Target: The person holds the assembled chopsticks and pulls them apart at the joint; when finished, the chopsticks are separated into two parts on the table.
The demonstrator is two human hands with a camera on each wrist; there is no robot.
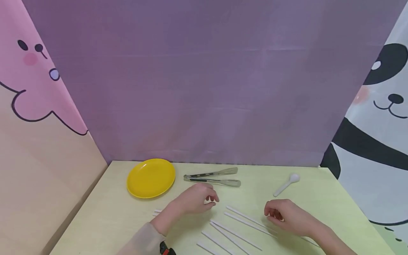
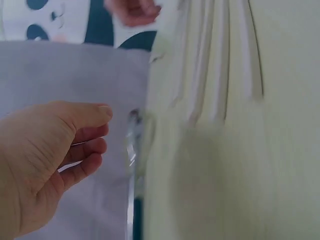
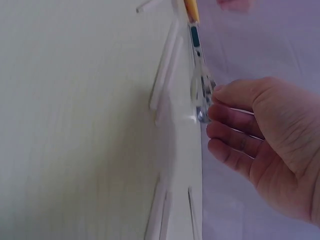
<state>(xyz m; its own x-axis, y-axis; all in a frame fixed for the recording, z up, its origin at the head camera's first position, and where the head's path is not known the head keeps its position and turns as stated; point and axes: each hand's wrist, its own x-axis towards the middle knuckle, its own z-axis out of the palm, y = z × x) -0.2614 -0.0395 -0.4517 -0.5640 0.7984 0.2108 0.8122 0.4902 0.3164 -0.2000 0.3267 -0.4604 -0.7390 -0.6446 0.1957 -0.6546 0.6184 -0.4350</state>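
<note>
My left hand (image 1: 198,198) hovers over the table with loosely curled fingers and holds nothing. Just beyond it lie metal tongs (image 1: 220,173), their two arms spread apart. My right hand (image 1: 288,215) is likewise empty, its fingers relaxed above the ends of some thin white sticks (image 1: 236,235). Several of these sticks lie slanting between the two hands, and a couple more (image 1: 157,211) are partly hidden behind my left forearm. A small white spoon (image 1: 288,184) rests beyond my right hand. Both wrist views show a gap between thumb and fingers, on the left hand (image 2: 55,150) and the right hand (image 3: 270,145).
A yellow plate (image 1: 151,178) sits at the table's back left. Around the pale table (image 1: 105,212) stand a purple cloth backdrop (image 1: 204,88) and side panels, with a pink cartoon figure on the left and a panda (image 1: 382,141) on the right.
</note>
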